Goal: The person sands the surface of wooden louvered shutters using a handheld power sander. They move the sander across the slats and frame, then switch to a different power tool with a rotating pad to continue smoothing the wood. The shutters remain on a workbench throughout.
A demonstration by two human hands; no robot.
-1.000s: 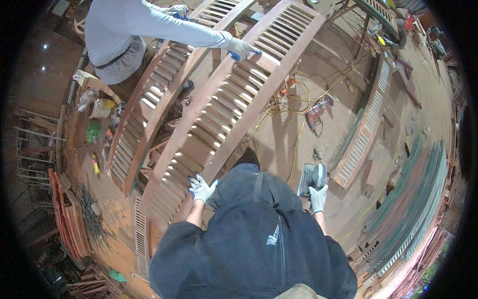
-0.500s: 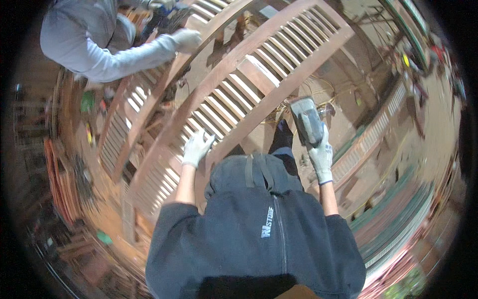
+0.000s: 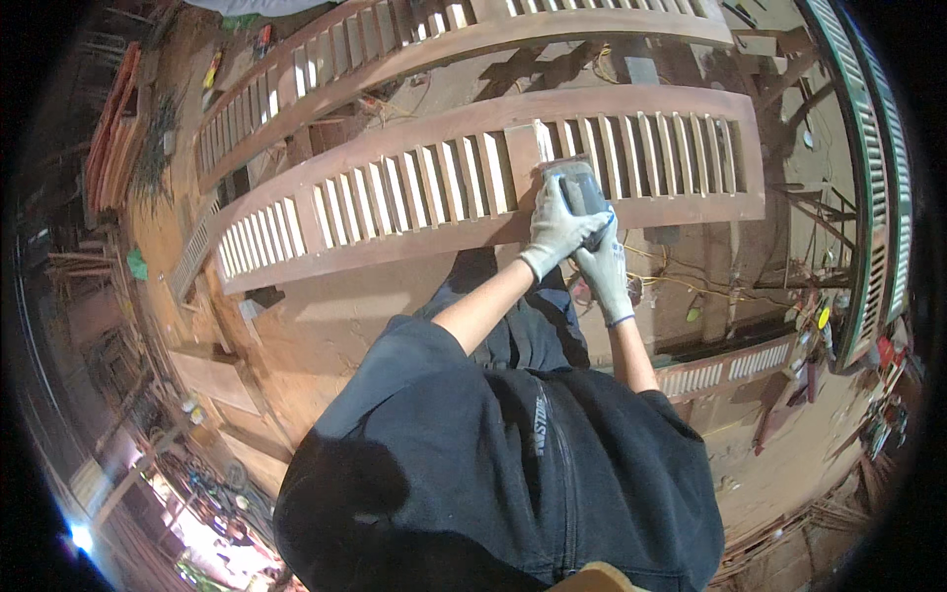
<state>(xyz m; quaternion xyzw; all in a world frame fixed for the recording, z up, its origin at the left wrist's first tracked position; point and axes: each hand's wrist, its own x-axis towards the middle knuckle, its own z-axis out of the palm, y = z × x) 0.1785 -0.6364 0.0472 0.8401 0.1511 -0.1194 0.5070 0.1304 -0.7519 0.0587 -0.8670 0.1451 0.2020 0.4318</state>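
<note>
Gripping w/ both gloved hands: left hand (image 3: pixel 558 229) on top, right hand (image 3: pixel 603 268) just below, both clamped on grey sander (image 3: pixel 582 189), pressed to near louvred shutter's (image 3: pixel 395 202) lower rail beside its mid upright. Beyond it, 2nd shutter (image 3: pixel 414 39); green shutters (image 3: pixel 868 148) to its right.

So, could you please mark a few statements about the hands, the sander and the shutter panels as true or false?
1. Both hands, left hand and right hand, wear light work gloves. True.
2. The grey sander rests on the floor. False: it sits on the near wooden louvred shutter.
3. Only one hand holds the sander. False: both grip it.
4. A second louvred shutter lies beyond the near one. True.
5. The near shutter is painted green. False: it is reddish-brown wood.
</note>
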